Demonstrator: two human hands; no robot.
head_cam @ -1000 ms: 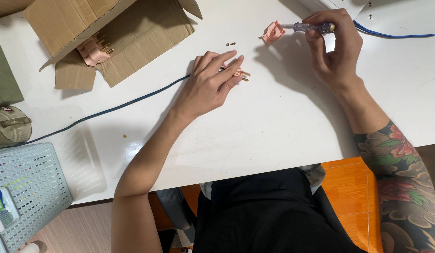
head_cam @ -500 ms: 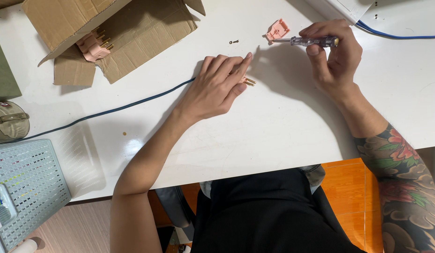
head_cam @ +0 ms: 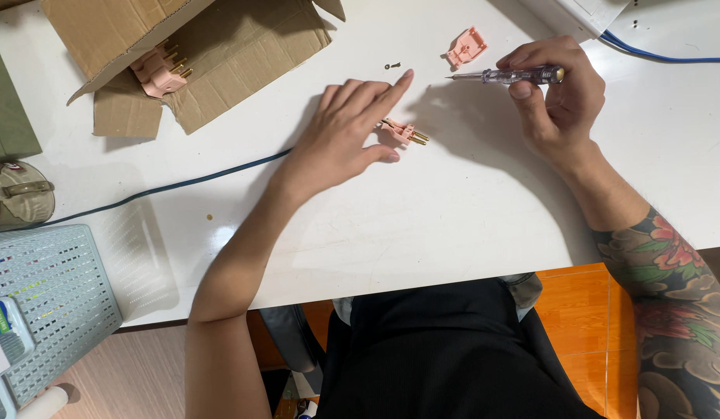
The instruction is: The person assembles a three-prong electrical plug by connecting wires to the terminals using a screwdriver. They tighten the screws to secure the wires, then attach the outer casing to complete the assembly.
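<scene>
1. Head view: the left hand (head_cam: 340, 136) lies open, fingers spread, touching a pink plug part (head_cam: 402, 133) at mid-table.
2. The right hand (head_cam: 558, 97) grips a screwdriver (head_cam: 507, 75).
3. Far left, an open cardboard box (head_cam: 220, 46) holds 1 pink plug (head_cam: 158, 68).

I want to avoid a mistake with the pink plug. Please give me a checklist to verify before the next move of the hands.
1. Left hand steadies the plug base: ok, fingers rest on it, flat on the white table.
2. Right hand grips the screwdriver: ok, tip points left.
3. Tip is on the plug base: not ok, it is in the air, apart.
4. Loose screws within sight: ok, beside the pink cover.
5. Dark cable joined to the plug base: cannot tell, the left hand hides it.
</scene>
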